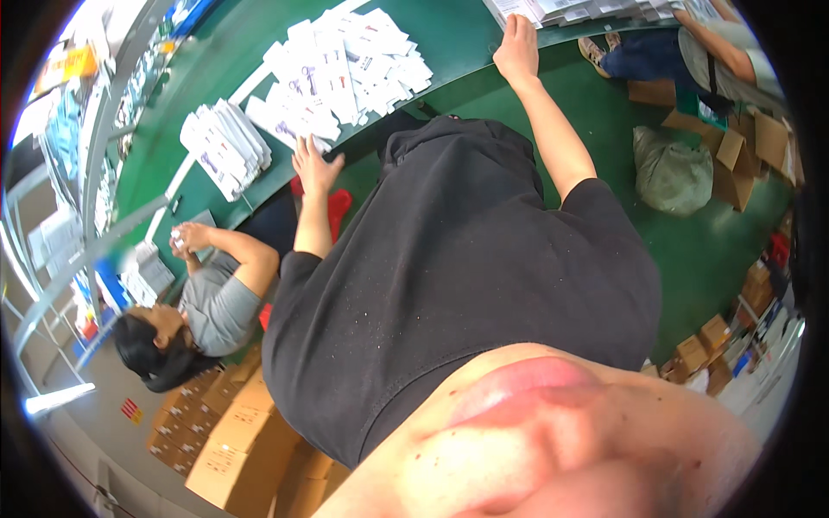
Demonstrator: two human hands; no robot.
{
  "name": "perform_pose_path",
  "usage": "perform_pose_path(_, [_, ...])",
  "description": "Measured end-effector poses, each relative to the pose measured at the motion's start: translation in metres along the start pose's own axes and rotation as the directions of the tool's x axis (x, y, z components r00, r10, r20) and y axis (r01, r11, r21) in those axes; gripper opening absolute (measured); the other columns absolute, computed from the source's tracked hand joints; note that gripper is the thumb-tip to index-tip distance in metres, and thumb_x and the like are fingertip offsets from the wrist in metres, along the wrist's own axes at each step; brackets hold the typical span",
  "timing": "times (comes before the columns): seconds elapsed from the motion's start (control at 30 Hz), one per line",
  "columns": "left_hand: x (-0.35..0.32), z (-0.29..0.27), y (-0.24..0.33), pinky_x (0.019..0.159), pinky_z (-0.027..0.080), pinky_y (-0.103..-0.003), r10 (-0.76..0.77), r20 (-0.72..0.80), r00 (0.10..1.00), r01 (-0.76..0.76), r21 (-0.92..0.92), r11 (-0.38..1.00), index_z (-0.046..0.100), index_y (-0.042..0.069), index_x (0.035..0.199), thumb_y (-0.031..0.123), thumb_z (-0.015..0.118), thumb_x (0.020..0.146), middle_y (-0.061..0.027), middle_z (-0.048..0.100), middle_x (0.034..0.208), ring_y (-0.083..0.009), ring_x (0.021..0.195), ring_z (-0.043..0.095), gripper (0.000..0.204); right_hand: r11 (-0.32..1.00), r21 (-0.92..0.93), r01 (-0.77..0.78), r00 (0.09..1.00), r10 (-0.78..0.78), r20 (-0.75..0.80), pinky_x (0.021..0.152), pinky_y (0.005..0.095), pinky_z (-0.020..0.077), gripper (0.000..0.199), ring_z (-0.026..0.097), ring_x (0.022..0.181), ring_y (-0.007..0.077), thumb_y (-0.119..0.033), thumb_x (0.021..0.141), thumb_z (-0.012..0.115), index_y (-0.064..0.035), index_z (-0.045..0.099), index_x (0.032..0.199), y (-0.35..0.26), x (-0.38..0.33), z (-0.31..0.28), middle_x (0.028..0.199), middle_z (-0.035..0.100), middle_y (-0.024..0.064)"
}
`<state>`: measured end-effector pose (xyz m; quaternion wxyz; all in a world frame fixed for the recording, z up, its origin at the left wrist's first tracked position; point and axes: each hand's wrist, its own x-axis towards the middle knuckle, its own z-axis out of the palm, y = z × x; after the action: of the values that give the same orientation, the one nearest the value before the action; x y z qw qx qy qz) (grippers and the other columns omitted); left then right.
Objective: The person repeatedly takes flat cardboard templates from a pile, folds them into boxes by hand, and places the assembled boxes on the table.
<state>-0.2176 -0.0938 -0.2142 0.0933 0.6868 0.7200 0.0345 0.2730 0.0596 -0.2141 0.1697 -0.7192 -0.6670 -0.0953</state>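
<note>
My left hand is open at the front edge of the green table, its fingers spread and the fingertips at the edge of the white printed packets. These flat packets lie in a loose, overlapping heap. Left of the heap, more of them stand in a neater white stack. My right hand is over the table edge further right, fingers bent and close together. Its fingertips reach the near corner of a pile of flat white packets; what they hold, if anything, is hidden.
A co-worker in grey sits at the left, hands together over the table. Another person is at the far right. Brown cartons are stacked lower left; open cartons and a grey-green sack are on the right floor.
</note>
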Motion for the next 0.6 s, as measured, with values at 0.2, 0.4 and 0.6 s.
perform_pose_path(0.2, [-0.03, -0.014, 0.001, 0.107, 0.043, -0.043, 0.129, -0.162, 0.978, -0.147, -0.105, 0.984, 0.055, 0.002, 0.133, -0.001, 0.059, 0.079, -0.0215, 0.057, 0.136, -0.0404, 0.125, 0.054, 0.055, 0.986, 0.162, -0.027, 0.997, 0.039, -0.073, 0.106, 0.042, 0.0425, 0.056, 0.049, 0.125, 0.038, -0.006, 0.078, 0.062, 0.0035, 0.048, 0.132, -0.01, -0.001, -0.019, 0.136, 0.048, 0.0193])
perform_pose_path(0.4, [-0.016, -0.164, 0.083, 0.094, 0.05, -0.037, 0.047, -0.127, 0.991, -0.078, -0.255, 0.964, 0.065, -0.001, 0.12, 0.0, 0.055, 0.091, -0.0196, 0.065, 0.127, -0.0374, 0.113, 0.062, 0.03, 0.858, 0.449, 0.249, 0.968, -0.224, -0.11, 0.111, 0.0451, 0.037, 0.068, 0.045, 0.132, 0.0402, -0.019, 0.082, 0.065, 0.0016, 0.045, 0.143, -0.067, -0.03, -0.095, 0.154, 0.037, 0.0242])
perform_pose_path(0.6, [-0.032, -0.25, 0.157, 0.082, 0.052, -0.036, 0.12, -0.029, 0.992, -0.117, -0.534, 0.837, 0.052, -0.001, 0.135, 0.001, 0.052, 0.097, -0.0191, 0.066, 0.123, -0.0295, 0.103, 0.066, 0.038, 0.446, 0.767, 0.461, 0.83, -0.522, -0.196, 0.115, 0.0637, 0.0212, 0.091, 0.025, 0.145, 0.0463, -0.038, 0.076, 0.079, -0.0141, 0.037, 0.153, -0.149, -0.033, -0.175, 0.162, 0.018, 0.0251])
